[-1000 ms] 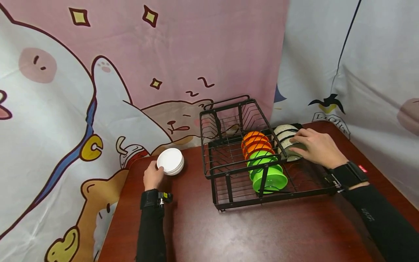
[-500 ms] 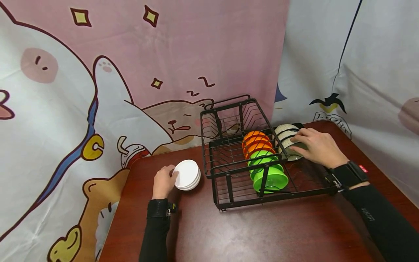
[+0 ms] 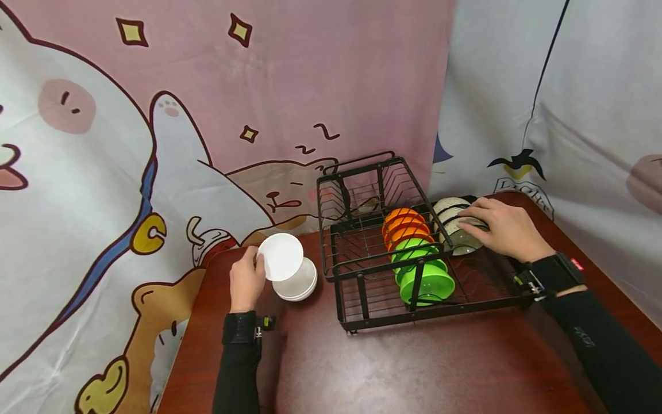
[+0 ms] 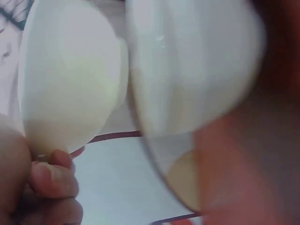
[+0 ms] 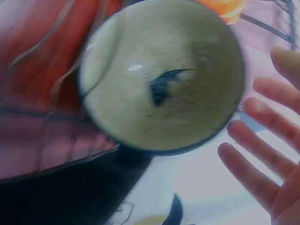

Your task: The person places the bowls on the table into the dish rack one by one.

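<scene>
My left hand (image 3: 247, 283) pinches the rim of a small white bowl (image 3: 281, 257), holding it tilted above and left of a stack of similar white bowls (image 3: 301, 286) on the table. In the left wrist view, thumb and finger grip the edge of this bowl (image 4: 70, 79), apart from the stack (image 4: 197, 61). Over at the rack's right side, my right hand (image 3: 509, 233) is beside several speckled beige bowls (image 3: 466, 238) standing on edge. The right wrist view shows that hand's fingers (image 5: 255, 133) spread and straight, apart from the nearest beige bowl (image 5: 161, 79), which bears a dark mark inside.
A black two-tier wire dish rack (image 3: 372, 324) occupies the middle right of the brown table (image 3: 372, 374). Its lower tier holds rows of orange bowls (image 3: 405, 221) and green bowls (image 3: 431, 284). A cartoon-printed curtain (image 3: 310, 75) hangs behind and along the sides.
The white stack slid right, towards the rack, with my left hand. That hand then lifted one white bowl off it, up and left. My right hand has barely moved.
</scene>
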Action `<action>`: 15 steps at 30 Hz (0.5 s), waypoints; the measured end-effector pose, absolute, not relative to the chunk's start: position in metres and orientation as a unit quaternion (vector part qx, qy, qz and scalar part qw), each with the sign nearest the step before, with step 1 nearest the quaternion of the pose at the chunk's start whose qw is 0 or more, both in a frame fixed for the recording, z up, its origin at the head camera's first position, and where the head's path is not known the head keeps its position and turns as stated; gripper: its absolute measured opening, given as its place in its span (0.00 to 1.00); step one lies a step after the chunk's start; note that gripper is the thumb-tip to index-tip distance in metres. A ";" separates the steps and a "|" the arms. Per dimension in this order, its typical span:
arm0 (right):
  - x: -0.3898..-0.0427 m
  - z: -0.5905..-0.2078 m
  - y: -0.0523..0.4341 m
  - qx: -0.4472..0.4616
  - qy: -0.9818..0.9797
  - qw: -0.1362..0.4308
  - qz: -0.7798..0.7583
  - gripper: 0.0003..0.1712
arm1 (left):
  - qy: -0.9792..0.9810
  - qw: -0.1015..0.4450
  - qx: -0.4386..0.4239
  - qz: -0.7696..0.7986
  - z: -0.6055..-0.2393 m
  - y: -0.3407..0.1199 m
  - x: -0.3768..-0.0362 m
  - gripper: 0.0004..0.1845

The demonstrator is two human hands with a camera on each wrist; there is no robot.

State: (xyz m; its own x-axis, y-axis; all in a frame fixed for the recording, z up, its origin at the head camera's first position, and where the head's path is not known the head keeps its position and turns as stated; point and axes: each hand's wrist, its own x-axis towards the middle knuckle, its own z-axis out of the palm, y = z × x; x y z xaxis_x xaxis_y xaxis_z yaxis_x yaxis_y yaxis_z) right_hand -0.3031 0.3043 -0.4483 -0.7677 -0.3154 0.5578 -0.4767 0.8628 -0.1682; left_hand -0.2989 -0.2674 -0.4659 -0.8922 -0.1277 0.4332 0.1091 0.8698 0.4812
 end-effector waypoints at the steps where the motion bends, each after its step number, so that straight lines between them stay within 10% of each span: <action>1: -0.302 -0.441 0.303 0.202 -0.929 0.254 0.181 0.17 | -0.931 0.250 0.007 -0.267 -0.457 -0.268 -0.299 0.11; 8: -0.293 -0.360 0.286 0.154 -0.838 0.141 0.504 0.28 | -0.873 0.361 0.001 -0.328 -0.374 -0.250 -0.292 0.12; 15: -0.299 -0.338 0.276 0.139 -0.800 0.089 0.577 0.31 | -0.861 0.351 -0.047 -0.365 -0.344 -0.221 -0.285 0.10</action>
State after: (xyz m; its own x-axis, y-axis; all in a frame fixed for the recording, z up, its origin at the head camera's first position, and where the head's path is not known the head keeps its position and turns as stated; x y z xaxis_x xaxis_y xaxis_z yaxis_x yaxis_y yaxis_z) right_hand -0.2987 0.2758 -0.3380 -0.9454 -0.1204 0.3030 -0.3255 0.2942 -0.8986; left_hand -0.2849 -0.2212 -0.3441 -0.7488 -0.1751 0.6392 0.3371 0.7298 0.5948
